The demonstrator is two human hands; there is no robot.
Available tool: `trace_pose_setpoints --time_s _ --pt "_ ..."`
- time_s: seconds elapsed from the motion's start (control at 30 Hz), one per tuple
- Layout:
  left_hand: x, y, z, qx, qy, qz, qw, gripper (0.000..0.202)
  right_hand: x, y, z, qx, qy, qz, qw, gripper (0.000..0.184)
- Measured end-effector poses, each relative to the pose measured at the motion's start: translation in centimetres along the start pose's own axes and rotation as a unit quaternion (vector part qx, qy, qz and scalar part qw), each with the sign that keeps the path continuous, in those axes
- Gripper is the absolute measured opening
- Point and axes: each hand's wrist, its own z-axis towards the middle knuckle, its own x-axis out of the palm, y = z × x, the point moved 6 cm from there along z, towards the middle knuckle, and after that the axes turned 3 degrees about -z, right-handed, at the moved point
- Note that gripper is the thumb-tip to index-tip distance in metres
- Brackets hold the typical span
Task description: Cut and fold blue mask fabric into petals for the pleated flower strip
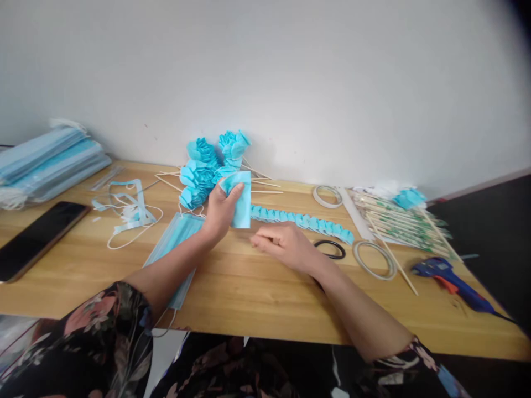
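My left hand (222,207) pinches a folded piece of light blue mask fabric (243,207) between thumb and fingers, upright above the table. Just to the right, my right hand (282,243) is closed with its fingers curled, apart from the fabric; whatever is in them, if anything, is hidden. Behind my left hand sits a bunch of blue fabric flowers (201,174) on thin sticks. A row of small gathered blue pieces (302,219) lies behind my right hand. Under my left forearm is a flat blue face mask (176,237).
On the left are stacked masks (53,160), a phone (43,237) and cut mask strips (133,210). To the right lie tape rolls (375,261), a black ring (332,250), wooden sticks (398,221) and a blue glue gun (456,282). A wall stands behind the table.
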Motion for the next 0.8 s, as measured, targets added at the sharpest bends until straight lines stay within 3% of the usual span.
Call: trace_pose_setpoints --time_s 0.13,0.27,0.33,0.4,0.53,0.67,0.8 --pt "0.3 0.1 -0.4 -0.017 0.001 -0.025 1.0 0.032 -4.4 0.6 -1.7 0.032 -0.027 -0.101 0.994 0.025" --pt "0.3 -0.1 -0.4 -0.027 -0.013 -0.051 0.998 0.038 -6.3 -0.9 -6.4 0.095 0.004 -0.207 0.974 0.012" --pt "0.3 -0.1 -0.3 -0.034 -0.019 -0.062 0.997 0.039 -6.0 -2.3 -8.8 0.127 0.037 -0.295 0.946 0.013" --pt "0.2 0.0 -0.2 -0.043 -0.025 -0.08 0.996 0.04 -5.0 -3.5 -10.7 0.126 0.07 -0.338 0.93 0.032" --pt "0.0 0.2 0.1 -0.069 -0.035 -0.123 0.989 0.041 -3.3 -4.8 -12.2 0.097 0.065 -0.332 0.936 0.049" --pt "-0.1 0.5 0.5 -0.106 -0.043 -0.173 0.978 0.045 -3.2 -5.3 -12.5 0.102 0.062 -0.322 0.939 0.051" --pt "-0.2 1.0 0.9 -0.132 -0.044 -0.216 0.966 0.045 -3.8 -4.3 -11.8 0.112 0.067 -0.263 0.956 0.05"
